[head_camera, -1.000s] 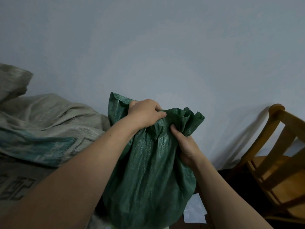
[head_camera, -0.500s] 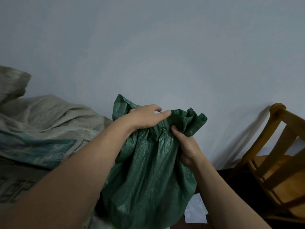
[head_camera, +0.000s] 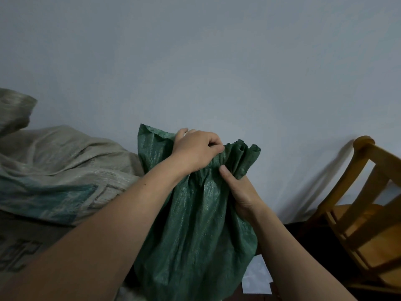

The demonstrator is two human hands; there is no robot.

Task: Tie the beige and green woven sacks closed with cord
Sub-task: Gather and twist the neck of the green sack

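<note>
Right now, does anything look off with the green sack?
On the sack, one mouth corner stands loose beyond the left hand, outside the pleats the right hand grips. No cord in view.

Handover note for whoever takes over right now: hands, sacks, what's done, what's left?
Left-hand grip: bunches the mouth of the green sack from above.
Right-hand grip: holds the gathered neck just below.
Beige sack: slumped at left; no tie visible on it.
Done: green mouth mostly gathered.
Left: no cord in view; find it, tie green, check beige.
</note>
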